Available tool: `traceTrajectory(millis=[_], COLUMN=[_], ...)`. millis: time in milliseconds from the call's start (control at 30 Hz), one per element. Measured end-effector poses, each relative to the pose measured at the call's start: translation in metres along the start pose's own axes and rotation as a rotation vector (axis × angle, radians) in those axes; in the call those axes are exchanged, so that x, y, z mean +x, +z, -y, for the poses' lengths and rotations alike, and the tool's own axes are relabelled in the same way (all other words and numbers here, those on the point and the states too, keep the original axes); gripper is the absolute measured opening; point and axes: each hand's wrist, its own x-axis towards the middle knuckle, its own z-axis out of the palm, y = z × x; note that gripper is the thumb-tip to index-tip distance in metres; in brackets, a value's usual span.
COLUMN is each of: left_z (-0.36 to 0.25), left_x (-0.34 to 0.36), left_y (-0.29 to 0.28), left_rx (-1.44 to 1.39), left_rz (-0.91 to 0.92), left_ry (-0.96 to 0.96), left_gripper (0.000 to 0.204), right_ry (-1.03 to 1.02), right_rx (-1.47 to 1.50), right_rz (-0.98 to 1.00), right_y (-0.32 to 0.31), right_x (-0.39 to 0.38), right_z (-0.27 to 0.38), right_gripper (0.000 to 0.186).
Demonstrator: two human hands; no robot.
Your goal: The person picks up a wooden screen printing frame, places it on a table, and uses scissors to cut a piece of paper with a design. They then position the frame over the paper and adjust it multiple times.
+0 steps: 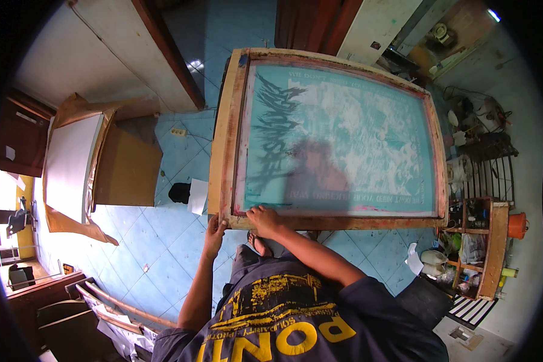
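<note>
A large screen-printing frame (pixel 335 223) with wooden bars lies in front of me, its teal mesh (pixel 368 151) bearing pale artwork and lettering. Under its left side a pale wooden board (pixel 219 145) sticks out. My left hand (pixel 213 238) closes on the near left corner, thumb up against the edge; some of its fingers are hidden. Just to the right, my right hand (pixel 264 221) is wrapped over the near bar, its fingertips reaching the inner edge by the mesh. A shadow falls across the middle of the mesh.
To the left, a white panel (pixel 72 163) and a brown cardboard sheet (pixel 128 169) stand on the blue tiled floor (pixel 145 241). A power strip (pixel 178 132) lies beyond them. On the right are a wooden shelf (pixel 492 250) with bottles and bags, and an orange bucket (pixel 517 225).
</note>
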Motion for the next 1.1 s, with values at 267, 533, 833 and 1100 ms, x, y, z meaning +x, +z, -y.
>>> traceTrajectory(millis=[267, 533, 833, 1100], left_z=[0.01, 0.017, 0.036, 0.047], left_x=[0.016, 0.02, 0.02, 0.032], left_y=[0.026, 0.031, 0.038, 0.058], left_rx=[-0.123, -0.177, -0.372, -0.338], left_rz=[-0.131, -0.136, -0.388, -0.262], left_ry=[0.161, 0.124, -0.146, -0.041], left_gripper=[0.041, 0.041, 0.055, 0.057], right_ry=[0.183, 1.222, 1.586, 1.45], right_rx=[0.219, 0.29, 1.237, 1.424], right_rz=[-0.48, -1.199, -1.566, -1.68], right_y=[-0.037, -0.062, -0.016, -0.016], right_x=[-0.064, -0.373, -0.515, -0.529], right_z=[-0.045, -0.235, -0.385, -0.425], right_gripper=[0.071, 0.069, 0.072, 0.055])
